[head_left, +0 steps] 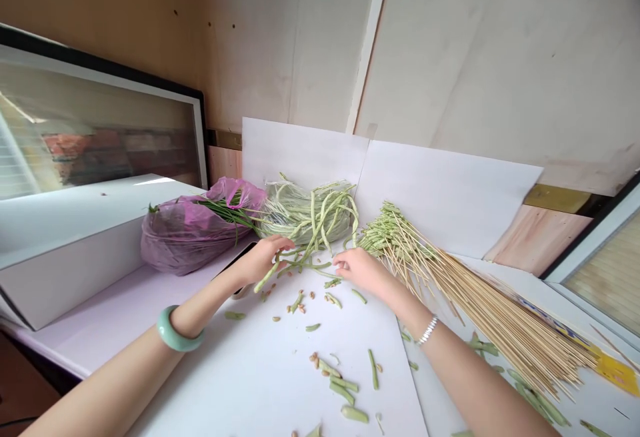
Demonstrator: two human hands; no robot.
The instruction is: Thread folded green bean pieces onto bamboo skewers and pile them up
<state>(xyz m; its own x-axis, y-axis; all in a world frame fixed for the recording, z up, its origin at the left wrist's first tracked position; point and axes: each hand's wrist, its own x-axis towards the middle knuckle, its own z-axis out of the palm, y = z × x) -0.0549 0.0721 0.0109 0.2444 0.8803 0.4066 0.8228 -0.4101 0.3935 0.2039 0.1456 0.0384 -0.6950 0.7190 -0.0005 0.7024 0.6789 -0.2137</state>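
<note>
My left hand [263, 258], with a green bangle on its wrist, has its fingers curled round the end of a long green bean [267, 277]. The bean trails from the pile of long beans [325, 214] in a clear plastic bag at the back. Just right of that, my right hand [356, 267] has its fingers bent and apart beside the hanging beans, with nothing visible in them. Bean pieces [343, 384] and small brown seeds [317, 359] lie scattered on the white sheet [240, 384] below.
A purple bag [175, 240] with green stalks stands at the back left, by a white ledge [75, 277]. A dark phone [235, 264] lies partly behind my left hand. On the right, thin wooden sticks [500, 310] carry bean pieces [393, 230] at their far ends, over a yellow packet [615, 374].
</note>
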